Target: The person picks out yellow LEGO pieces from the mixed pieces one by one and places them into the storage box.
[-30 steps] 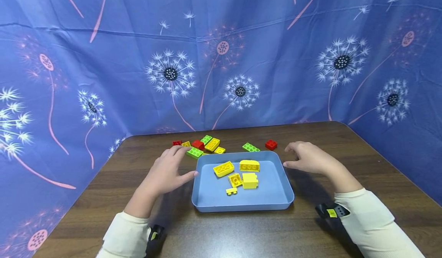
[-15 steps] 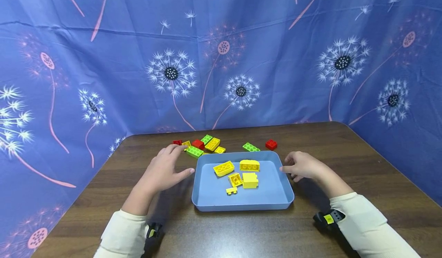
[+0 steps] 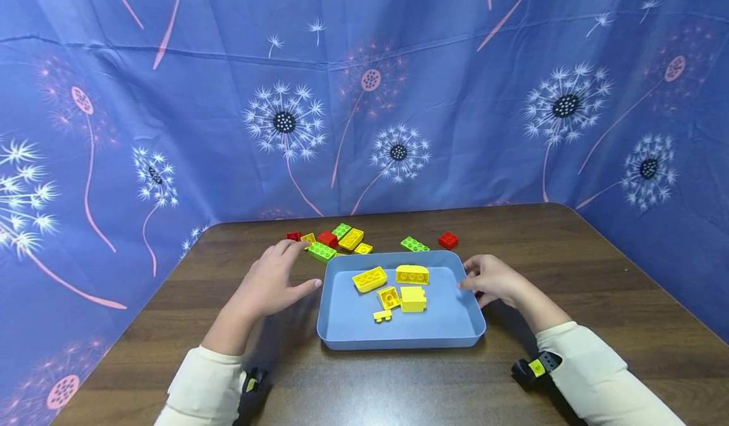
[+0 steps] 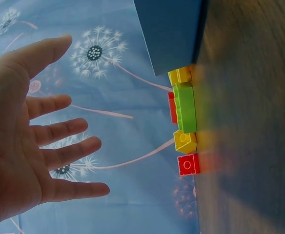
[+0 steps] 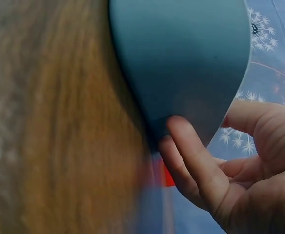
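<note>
A shallow blue tray [image 3: 398, 332] rests on the table, holding several yellow toy bricks, among them a long one [image 3: 370, 279] and a blocky one [image 3: 412, 299]. My right hand [image 3: 494, 280] grips the tray's right wall, its thumb over the rim and its fingers against the outside, as the right wrist view shows. Off the tray's left side hovers my left hand [image 3: 270, 283], fingers spread, holding nothing. In the left wrist view, that hand [image 4: 15, 141] is apart from the tray [image 4: 172, 34]. The tray's inside is hidden in both wrist views.
Behind the tray's left corner lies a cluster of loose bricks, including a green brick [image 3: 322, 252] and a red one [image 3: 327, 239]. Another green brick [image 3: 414, 244] and a red brick [image 3: 448, 240] lie behind its right half. A blue patterned cloth [image 3: 364, 97] hangs behind the table.
My right hand has moved down and left from beside the tray and now holds its right wall. My left hand has drawn slightly left, away from the rim. The tray and bricks look unmoved.
</note>
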### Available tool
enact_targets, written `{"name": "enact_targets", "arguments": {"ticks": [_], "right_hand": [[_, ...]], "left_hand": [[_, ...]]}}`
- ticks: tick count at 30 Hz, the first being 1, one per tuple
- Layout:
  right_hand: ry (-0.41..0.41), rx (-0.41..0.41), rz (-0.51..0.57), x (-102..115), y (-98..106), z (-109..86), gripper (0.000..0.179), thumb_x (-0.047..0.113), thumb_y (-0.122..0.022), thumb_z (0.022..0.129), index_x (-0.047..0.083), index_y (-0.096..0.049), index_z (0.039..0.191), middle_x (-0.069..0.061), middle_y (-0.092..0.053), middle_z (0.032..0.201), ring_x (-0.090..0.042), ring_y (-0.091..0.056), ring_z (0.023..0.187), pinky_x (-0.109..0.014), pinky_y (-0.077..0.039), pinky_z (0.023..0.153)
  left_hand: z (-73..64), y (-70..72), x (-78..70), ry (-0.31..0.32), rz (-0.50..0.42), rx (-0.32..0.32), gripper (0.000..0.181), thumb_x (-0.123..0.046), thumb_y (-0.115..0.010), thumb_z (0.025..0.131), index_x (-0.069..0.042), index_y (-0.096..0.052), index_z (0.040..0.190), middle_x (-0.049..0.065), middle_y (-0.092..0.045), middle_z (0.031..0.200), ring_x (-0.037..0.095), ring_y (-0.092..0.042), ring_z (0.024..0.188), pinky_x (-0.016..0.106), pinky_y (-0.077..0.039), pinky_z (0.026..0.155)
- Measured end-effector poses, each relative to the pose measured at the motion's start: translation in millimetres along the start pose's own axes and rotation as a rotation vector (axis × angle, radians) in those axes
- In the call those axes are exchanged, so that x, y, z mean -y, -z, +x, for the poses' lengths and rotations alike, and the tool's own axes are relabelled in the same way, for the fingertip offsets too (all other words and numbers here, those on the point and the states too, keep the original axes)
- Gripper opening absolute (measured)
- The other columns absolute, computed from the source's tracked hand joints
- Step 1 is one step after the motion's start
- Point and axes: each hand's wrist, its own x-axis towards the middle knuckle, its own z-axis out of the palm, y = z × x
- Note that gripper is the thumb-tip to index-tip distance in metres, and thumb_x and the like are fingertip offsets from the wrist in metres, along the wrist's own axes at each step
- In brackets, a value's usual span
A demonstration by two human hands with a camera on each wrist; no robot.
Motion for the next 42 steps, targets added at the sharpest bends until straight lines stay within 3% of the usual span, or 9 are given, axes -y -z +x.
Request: {"name": "enact_targets", "arguments": {"ticks": [6,23,35,42], "right_hand": [[0.019,0.002,0.012,-3.5,-2.1,0.4,0.052,-0.003,-0.064,0.083,-0.02,-0.041,0.126,-0.017,-0.058,0.089,-0.022,-0.059,0.072,-0.042,-0.059,0.058],[0.003,0.005,0.008,-2.2,0.2,-2.2,0.051,-0.004,-0.062,0.083,-0.019,-0.04,0.127,-0.018,-0.057,0.09,-0.023,-0.06,0.075,-0.042,-0.059,0.06],[0.011,0.01,0.036,-1.4,2.4,0.3,0.049,-0.005,-0.062,0.084,-0.019,-0.041,0.126,-0.019,-0.058,0.092,-0.024,-0.061,0.074,-0.043,-0.059,0.06],[0.011,0.014,0.047,-4.1,0.7,0.6,0.05,-0.004,-0.063,0.083,-0.018,-0.041,0.126,-0.018,-0.057,0.092,-0.024,-0.06,0.074,-0.043,-0.059,0.061]], "left_hand": [[-1.4,-3.0,-0.5,-0.006,0.0,0.01,0.074,-0.044,-0.074,0.082,-0.003,-0.049,0.138,0.018,-0.053,0.133,0.039,-0.051,0.12,0.058,-0.046,0.095],[2.3,-14.0,-6.2,-0.028,-0.038,0.03,0.072,-0.038,-0.076,0.082,-0.005,-0.049,0.138,0.016,-0.053,0.133,0.036,-0.05,0.121,0.053,-0.044,0.1],[15.6,-22.8,19.3,0.006,-0.085,-0.005,0.063,-0.025,-0.078,0.081,0.0,-0.053,0.133,0.019,-0.055,0.127,0.038,-0.055,0.115,0.054,-0.045,0.098],[32.8,-28.1,27.0,-0.023,-0.085,-0.017,0.058,-0.018,-0.081,0.079,0.0,-0.057,0.128,0.02,-0.057,0.124,0.037,-0.058,0.111,0.052,-0.047,0.096]]}}
